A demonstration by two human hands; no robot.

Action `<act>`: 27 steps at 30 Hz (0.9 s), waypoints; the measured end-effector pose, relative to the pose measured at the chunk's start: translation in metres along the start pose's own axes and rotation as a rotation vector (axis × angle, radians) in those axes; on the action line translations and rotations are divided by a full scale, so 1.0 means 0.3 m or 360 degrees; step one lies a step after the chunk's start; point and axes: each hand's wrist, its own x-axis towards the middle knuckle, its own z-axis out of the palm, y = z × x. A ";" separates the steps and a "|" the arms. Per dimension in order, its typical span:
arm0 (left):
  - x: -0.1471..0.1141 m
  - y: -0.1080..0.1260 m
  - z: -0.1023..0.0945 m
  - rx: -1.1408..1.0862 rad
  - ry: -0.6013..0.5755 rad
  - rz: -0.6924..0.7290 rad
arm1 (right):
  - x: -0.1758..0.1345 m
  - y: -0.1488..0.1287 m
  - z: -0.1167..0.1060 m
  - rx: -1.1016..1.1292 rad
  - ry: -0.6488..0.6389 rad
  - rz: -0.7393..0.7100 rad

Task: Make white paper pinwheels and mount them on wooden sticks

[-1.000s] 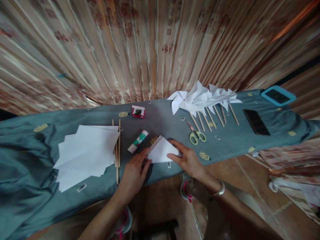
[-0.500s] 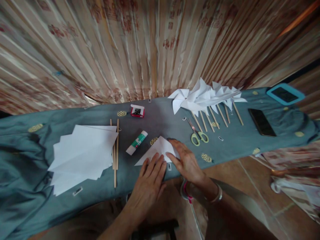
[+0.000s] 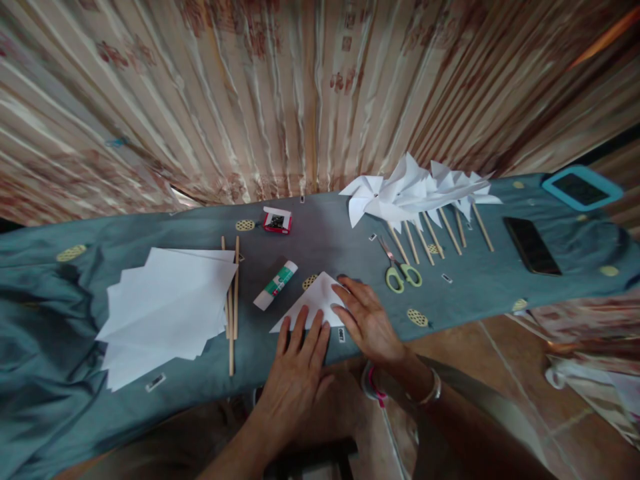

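A white sheet of paper folded into a triangle (image 3: 315, 299) lies on the cloth in front of me, its peak pointing away. My left hand (image 3: 299, 363) rests its spread fingertips on the near edge of the paper. On the right part of the triangle lie the fingers of my right hand (image 3: 367, 320), stretched out and slightly apart, hiding that corner. Just beyond the paper, to the left, is a green and white glue stick (image 3: 275, 285). Scissors with green handles (image 3: 403, 275) lie slightly open to the right of my right hand.
A stack of white paper (image 3: 167, 313) sits at the left, beside several wooden sticks (image 3: 235, 293). Farther back is a small red box (image 3: 277, 221). Several paper pinwheels (image 3: 395, 197) on sticks lie at the back right, near a phone (image 3: 532, 245) and a blue-framed device (image 3: 583, 189).
The fingers of my left hand have spread a little along the paper's near edge. My right hand's fingers have shifted slightly on the paper. The view has turned slightly.
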 end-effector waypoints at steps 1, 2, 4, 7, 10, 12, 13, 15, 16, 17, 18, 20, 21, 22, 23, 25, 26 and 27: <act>0.000 0.001 -0.001 0.0005 -0.0002 0.0000 | 0.001 0.000 0.001 -0.0007 -0.0003 -0.0015; 0.000 0.001 -0.002 0.0009 0.0001 0.0001 | 0.003 -0.001 0.002 -0.0011 -0.0010 -0.0033; 0.000 0.001 -0.002 0.0016 0.0007 -0.0006 | 0.007 -0.001 0.001 -0.0021 -0.0028 -0.0065; -0.001 -0.001 0.001 0.0022 0.0014 -0.0009 | 0.009 -0.001 0.000 -0.0046 -0.0043 -0.0094; -0.004 -0.001 0.004 0.0041 0.0007 -0.0009 | 0.007 0.002 0.003 -0.0052 -0.0055 -0.0094; -0.005 0.001 0.006 0.0053 -0.0013 -0.0022 | 0.005 0.003 0.006 -0.0053 -0.0073 -0.0084; -0.005 0.002 0.007 0.0051 -0.0021 -0.0026 | 0.004 0.003 0.008 -0.0054 -0.0082 -0.0082; -0.006 0.003 0.009 0.0038 -0.0030 -0.0034 | 0.002 0.002 0.010 -0.0063 -0.0095 -0.0091; -0.007 0.003 0.010 0.0033 -0.0023 -0.0037 | 0.002 0.001 0.011 -0.0069 -0.0102 -0.0102; -0.008 0.001 0.012 0.0032 -0.0008 -0.0038 | 0.002 -0.001 0.011 -0.0076 -0.0111 -0.0118; -0.009 -0.003 0.013 0.0034 0.0010 -0.0043 | 0.003 -0.003 0.011 -0.0085 -0.0120 -0.0133; -0.010 -0.016 0.014 0.0033 0.0038 -0.0081 | 0.004 -0.006 0.009 -0.0103 -0.0145 -0.0152; -0.010 -0.024 0.013 0.0023 0.0054 -0.0107 | 0.005 -0.008 0.009 -0.0113 -0.0158 -0.0155; -0.009 -0.034 0.012 0.0002 0.0066 -0.0135 | 0.005 -0.009 0.008 -0.0121 -0.0169 -0.0156; -0.007 -0.044 0.010 -0.0030 0.0077 -0.0159 | 0.005 -0.010 0.007 -0.0129 -0.0178 -0.0156; 0.000 -0.062 0.003 -0.0113 0.0104 -0.0189 | 0.005 -0.010 0.006 -0.0150 -0.0189 -0.0160; 0.004 -0.071 -0.001 -0.0157 0.0111 -0.0198 | 0.005 -0.010 0.006 -0.0162 -0.0193 -0.0167; 0.009 -0.077 -0.006 -0.0199 0.0112 -0.0205 | 0.005 -0.009 0.005 -0.0175 -0.0196 -0.0175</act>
